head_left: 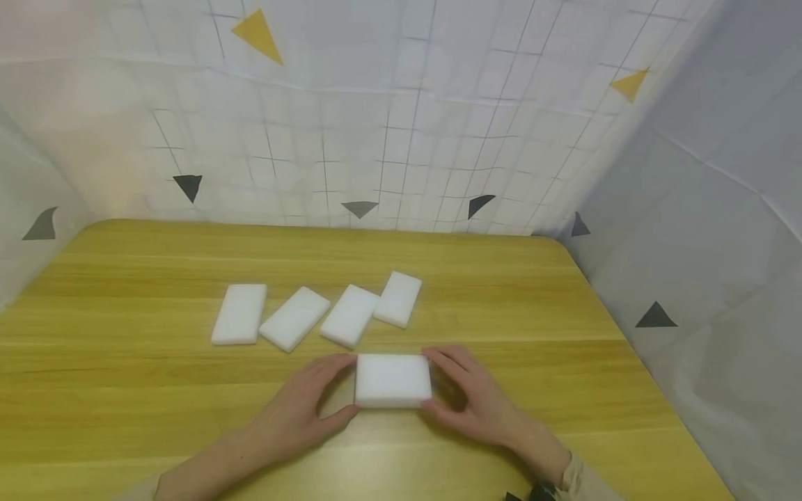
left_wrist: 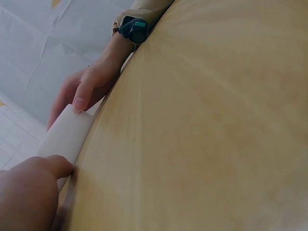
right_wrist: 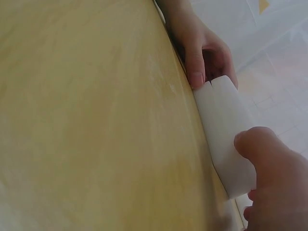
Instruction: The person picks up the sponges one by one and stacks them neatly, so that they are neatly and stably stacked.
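A white sponge block (head_left: 393, 380) lies crosswise near the front middle of the wooden table. My left hand (head_left: 301, 407) pinches its left end between thumb and fingers, and my right hand (head_left: 479, 400) grips its right end the same way. Up close in the right wrist view, the sponge's side (right_wrist: 224, 130) looks thick, with a short dark line at its far end; I cannot tell whether it is one piece or a stack. Behind it lie flat white sponges: an upright one (head_left: 239, 314), two slanted ones (head_left: 294, 319) (head_left: 349, 316), and another sponge (head_left: 397, 299) farthest right.
The wooden table (head_left: 532, 306) has rounded far corners. White cloth (head_left: 351, 125) with grid lines and triangle marks hangs behind it, and grey cloth (head_left: 708, 229) closes the right side. A dark device (left_wrist: 134, 30) sits on the right wrist, at the sleeve.
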A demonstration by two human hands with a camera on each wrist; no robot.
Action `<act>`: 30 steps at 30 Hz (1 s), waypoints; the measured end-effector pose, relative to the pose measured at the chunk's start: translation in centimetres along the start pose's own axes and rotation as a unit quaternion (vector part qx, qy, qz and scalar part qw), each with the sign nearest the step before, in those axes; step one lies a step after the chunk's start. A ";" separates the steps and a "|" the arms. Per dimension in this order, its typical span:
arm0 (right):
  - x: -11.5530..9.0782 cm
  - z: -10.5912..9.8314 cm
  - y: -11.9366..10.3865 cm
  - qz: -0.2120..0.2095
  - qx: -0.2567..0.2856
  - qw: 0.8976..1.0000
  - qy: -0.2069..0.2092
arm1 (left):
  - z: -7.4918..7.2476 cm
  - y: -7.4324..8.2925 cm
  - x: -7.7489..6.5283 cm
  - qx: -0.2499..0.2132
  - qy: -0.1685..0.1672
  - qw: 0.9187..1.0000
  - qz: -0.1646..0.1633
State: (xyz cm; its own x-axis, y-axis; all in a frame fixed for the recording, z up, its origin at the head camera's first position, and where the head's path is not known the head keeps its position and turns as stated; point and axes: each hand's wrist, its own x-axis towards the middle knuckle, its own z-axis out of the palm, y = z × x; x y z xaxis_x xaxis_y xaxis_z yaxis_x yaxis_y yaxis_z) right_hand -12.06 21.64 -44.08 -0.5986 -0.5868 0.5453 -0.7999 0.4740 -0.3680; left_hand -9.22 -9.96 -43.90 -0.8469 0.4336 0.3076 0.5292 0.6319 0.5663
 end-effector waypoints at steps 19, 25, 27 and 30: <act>-0.1 0.1 0.0 0.051 -0.001 0.998 -0.026 | 0.0 -0.1 0.0 -0.004 -0.002 1.000 0.003; -0.1 0.0 -0.1 0.055 0.004 0.998 -0.026 | -0.3 0.2 -0.1 -0.020 -0.014 1.000 -0.013; -0.1 0.0 -0.1 0.055 0.005 0.998 -0.026 | -0.3 0.2 -0.1 -0.028 -0.016 0.999 -0.018; -0.1 -0.1 -0.1 0.057 0.008 0.998 -0.026 | -0.3 0.2 0.0 -0.030 -0.011 0.999 -0.013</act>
State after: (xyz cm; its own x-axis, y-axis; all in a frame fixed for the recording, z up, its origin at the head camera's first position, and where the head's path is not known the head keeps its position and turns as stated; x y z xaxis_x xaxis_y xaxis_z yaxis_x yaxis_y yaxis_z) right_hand -11.90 21.67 -44.01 -0.6875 -0.5621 0.4597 -0.7262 0.5301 -0.4378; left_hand -9.11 -10.04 -43.57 -0.8592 0.4308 0.2759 0.5017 0.6038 0.6195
